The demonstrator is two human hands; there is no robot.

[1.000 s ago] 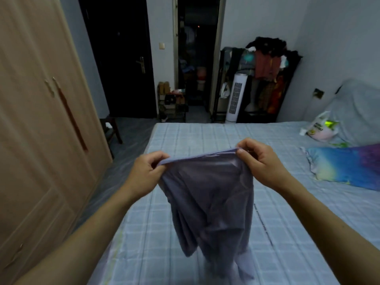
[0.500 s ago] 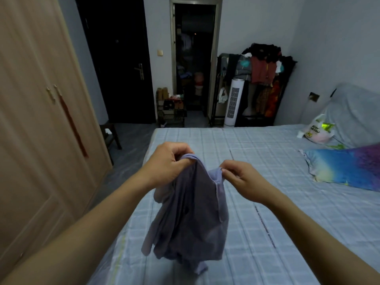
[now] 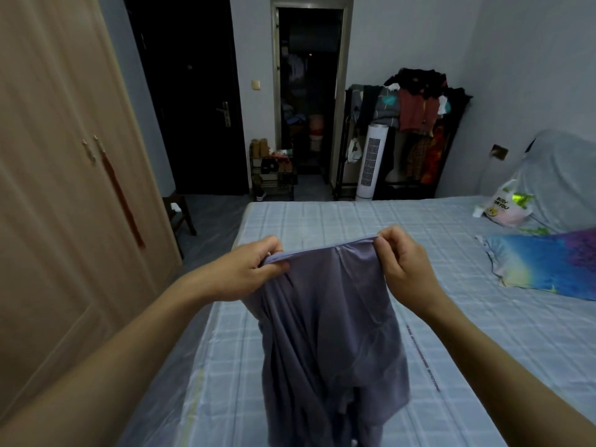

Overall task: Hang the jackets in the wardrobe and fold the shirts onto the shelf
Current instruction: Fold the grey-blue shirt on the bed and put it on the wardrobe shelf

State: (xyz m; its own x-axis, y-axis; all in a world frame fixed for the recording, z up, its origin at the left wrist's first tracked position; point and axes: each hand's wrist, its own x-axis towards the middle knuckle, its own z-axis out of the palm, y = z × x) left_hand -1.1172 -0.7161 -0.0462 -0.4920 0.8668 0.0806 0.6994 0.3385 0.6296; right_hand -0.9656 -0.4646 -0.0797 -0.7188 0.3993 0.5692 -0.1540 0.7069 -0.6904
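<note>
Two bare forearms reach forward over the bed (image 3: 483, 333), and one purple-grey shirt (image 3: 325, 327) hangs between the hands above the checked sheet. The left hand (image 3: 240, 269) pinches one end of the shirt's top edge between thumb and curled fingers; the right hand (image 3: 404, 262) pinches the other end the same way, so the edge runs taut from one to the other. Below that edge the cloth drops in loose folds, and its lower part runs out of the bottom of the view, so I cannot tell whether it touches the sheet.

To the right on the bed lies one pillow (image 3: 548, 262) in blue and purple. Just beyond it sits one white plastic bag (image 3: 503, 206) with printed letters and something bright green showing inside; what the bag holds is too blurred to name. Behind the bag a grey-covered bolster or headboard (image 3: 561, 175) rises against the wall.

On the left stands the wardrobe (image 3: 64, 188), its two pale wooden doors closed, with a red tassel hanging by the handles.

Past the foot of the bed are one small shoe rack (image 3: 274, 171) holding shoes and boxes, one white tower fan (image 3: 371, 162), and one dark clothes rack (image 3: 416, 124) crowded with hanging garments and a heap on top. Two dark doorways lie beyond.
</note>
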